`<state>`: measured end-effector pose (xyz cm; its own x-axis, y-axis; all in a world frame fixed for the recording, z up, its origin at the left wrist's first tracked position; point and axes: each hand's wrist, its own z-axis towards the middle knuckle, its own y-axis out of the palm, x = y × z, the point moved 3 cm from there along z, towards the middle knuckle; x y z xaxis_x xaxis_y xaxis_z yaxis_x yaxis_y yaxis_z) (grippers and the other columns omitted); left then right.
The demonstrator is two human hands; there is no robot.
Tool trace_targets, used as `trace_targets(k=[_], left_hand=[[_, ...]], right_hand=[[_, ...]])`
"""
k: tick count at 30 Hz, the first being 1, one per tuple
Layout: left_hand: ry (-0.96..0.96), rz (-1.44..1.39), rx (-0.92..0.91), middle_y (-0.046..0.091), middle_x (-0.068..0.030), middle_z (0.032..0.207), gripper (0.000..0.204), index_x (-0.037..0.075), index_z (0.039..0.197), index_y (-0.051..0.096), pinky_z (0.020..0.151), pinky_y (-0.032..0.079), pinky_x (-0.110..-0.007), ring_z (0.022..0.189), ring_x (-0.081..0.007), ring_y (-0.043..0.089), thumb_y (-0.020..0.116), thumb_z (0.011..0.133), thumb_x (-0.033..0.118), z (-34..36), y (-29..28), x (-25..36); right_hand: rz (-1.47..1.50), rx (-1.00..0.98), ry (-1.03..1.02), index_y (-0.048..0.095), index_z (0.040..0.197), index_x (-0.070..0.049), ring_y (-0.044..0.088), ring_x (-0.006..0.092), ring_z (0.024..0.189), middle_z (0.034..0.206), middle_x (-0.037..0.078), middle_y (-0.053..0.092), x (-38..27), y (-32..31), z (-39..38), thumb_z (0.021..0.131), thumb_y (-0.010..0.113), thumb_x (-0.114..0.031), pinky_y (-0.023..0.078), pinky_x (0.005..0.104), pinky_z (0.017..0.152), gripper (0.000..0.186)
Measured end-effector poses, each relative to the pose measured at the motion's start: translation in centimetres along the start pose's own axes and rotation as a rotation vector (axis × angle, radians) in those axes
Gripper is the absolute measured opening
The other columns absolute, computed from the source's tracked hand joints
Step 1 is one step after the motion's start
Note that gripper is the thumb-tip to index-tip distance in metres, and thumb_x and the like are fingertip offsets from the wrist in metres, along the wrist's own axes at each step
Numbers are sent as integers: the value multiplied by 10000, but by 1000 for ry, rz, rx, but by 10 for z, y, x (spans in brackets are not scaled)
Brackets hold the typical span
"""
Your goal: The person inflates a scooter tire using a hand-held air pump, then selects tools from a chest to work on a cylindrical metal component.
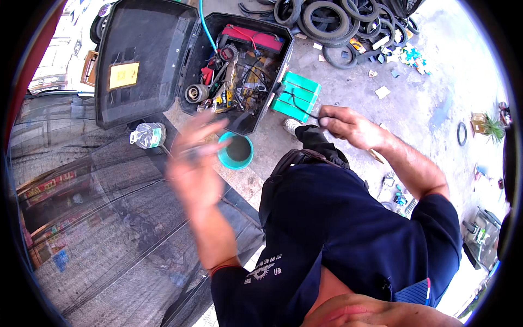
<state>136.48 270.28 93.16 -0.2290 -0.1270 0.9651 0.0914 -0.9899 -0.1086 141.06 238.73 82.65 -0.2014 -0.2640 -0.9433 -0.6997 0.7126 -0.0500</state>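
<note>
You wear a navy shirt (348,215) with a white emblem (265,267) and a blue, finely striped panel (413,292) edged in red and white; your trousers (317,139) are black. The thin cable (312,115) is black, the case (303,87) bright green. Your toolbox (280,82) is black, the label (124,75) on its lid (147,41) yellow, the long box (267,42) inside red. The bucket (244,162) is turquoise, the hose (204,24) light blue, the tyres (310,32) black.

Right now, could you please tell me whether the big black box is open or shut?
Open: the lid is swung back to the left of the black box, showing a red object inside.
</note>
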Motion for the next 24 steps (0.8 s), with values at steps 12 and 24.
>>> trace_targets(k=[12,24], left_hand=[[213,-56,109,602,-32,687,253,60,879,662,485,393,-259,589,-86,530,651,1016,273,-37,-20,101],[667,-392,1144,525,-70,661,437,21,920,477,652,531,-445,637,-233,585,359,1115,395,-56,-446,276]], right_hand=[[-556,-37,-406,637,1131,30,652,294,845,894,181,679,-71,46,-21,955,712,-215,510,435,808,311],[-236,-11,-370,591,919,-46,607,101,583,717,19,638,-104,81,152,1091,502,-360,455,273,501,369]])
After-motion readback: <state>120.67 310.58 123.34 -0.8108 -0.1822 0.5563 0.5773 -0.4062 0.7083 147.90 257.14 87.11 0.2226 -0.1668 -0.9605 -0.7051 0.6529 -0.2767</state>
